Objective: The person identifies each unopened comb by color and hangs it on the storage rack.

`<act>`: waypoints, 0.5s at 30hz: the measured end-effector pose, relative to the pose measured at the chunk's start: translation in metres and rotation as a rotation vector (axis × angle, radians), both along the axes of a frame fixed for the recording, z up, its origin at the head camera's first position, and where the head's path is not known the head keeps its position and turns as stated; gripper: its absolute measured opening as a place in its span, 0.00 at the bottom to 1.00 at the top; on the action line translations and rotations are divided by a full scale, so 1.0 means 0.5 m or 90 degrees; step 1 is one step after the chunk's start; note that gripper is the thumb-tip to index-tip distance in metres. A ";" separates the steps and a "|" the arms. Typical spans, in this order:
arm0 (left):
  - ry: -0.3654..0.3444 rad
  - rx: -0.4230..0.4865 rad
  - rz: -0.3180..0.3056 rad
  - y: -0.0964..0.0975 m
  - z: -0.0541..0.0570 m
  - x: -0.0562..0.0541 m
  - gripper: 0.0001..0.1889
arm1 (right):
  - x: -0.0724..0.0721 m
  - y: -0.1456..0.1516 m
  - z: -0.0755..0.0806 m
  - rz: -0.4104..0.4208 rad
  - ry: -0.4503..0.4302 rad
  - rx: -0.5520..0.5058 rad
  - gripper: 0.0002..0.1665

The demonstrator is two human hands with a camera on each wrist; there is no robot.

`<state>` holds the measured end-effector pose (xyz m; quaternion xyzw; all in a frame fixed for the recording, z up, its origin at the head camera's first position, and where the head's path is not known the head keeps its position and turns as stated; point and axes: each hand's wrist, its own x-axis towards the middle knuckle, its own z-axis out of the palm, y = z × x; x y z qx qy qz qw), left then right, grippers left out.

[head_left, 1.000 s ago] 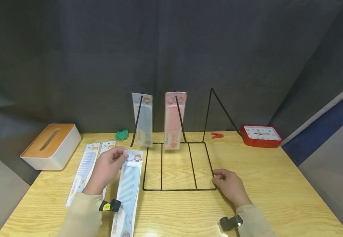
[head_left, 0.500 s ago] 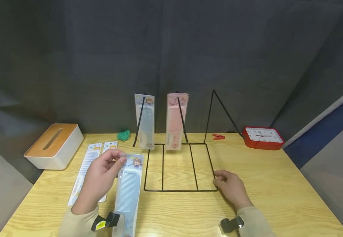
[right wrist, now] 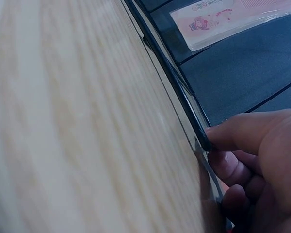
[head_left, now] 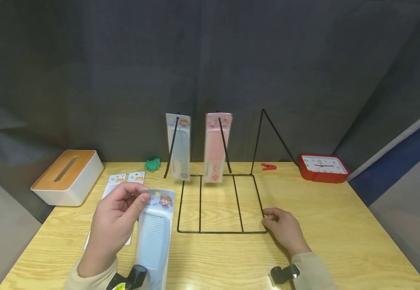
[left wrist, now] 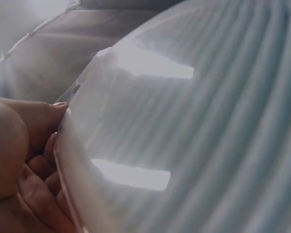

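My left hand (head_left: 112, 223) pinches a packaged light-blue comb (head_left: 154, 241) by the upper left edge of its card, thumb in front. The pack hangs lengthwise toward me, and its lower end runs out of the head view. Up close in the left wrist view, the clear plastic of the pack (left wrist: 150, 121) shines over the comb's teeth. At the front right corner of a black wire display rack (head_left: 220, 232), my right hand (head_left: 285, 229) pinches the base wire between thumb and fingers. A blue comb pack (head_left: 181, 149) hangs on the rack's left hook, pink comb packs (head_left: 215, 151) on the middle one.
The right hook (head_left: 276, 131) carries no pack. Behind my left hand lie two more comb packs (head_left: 136, 177) on the wooden table (head_left: 224, 262). A tissue box (head_left: 86, 173), green string (head_left: 152, 164), a red clip (head_left: 269, 166) and a red clock (head_left: 323, 176) stand around the rack.
My left hand has shifted left and toward me with the blue comb pack, which now looks larger and raised closer to the head camera. The right hand keeps its hold on the rack corner.
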<state>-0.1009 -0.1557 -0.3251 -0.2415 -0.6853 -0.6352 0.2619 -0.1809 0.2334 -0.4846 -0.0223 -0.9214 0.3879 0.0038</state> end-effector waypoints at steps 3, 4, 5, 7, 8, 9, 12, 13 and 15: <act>0.002 0.024 0.014 0.007 0.011 0.000 0.07 | -0.002 -0.001 0.000 0.001 0.000 0.000 0.19; -0.001 0.026 0.025 0.009 0.015 -0.001 0.07 | -0.002 -0.001 0.001 0.000 -0.002 -0.001 0.19; -0.007 0.029 0.035 0.012 0.019 -0.001 0.07 | -0.002 -0.001 0.000 -0.001 -0.004 0.001 0.19; -0.016 0.031 0.049 0.018 0.026 -0.004 0.07 | -0.002 0.000 0.000 -0.003 -0.006 0.004 0.19; -0.019 0.028 0.060 0.020 0.029 -0.006 0.07 | -0.001 0.001 0.000 -0.003 -0.008 0.005 0.19; -0.022 0.026 0.068 0.022 0.032 -0.008 0.07 | -0.001 0.001 0.001 -0.004 -0.008 0.005 0.19; -0.030 0.014 0.096 0.026 0.036 -0.015 0.07 | -0.002 0.001 0.002 -0.005 -0.009 0.004 0.19; -0.034 0.011 0.105 0.027 0.037 -0.017 0.08 | -0.001 0.000 0.003 -0.005 -0.010 0.000 0.19; -0.041 0.006 0.118 0.029 0.035 -0.021 0.08 | -0.001 -0.002 0.004 -0.005 -0.012 -0.003 0.19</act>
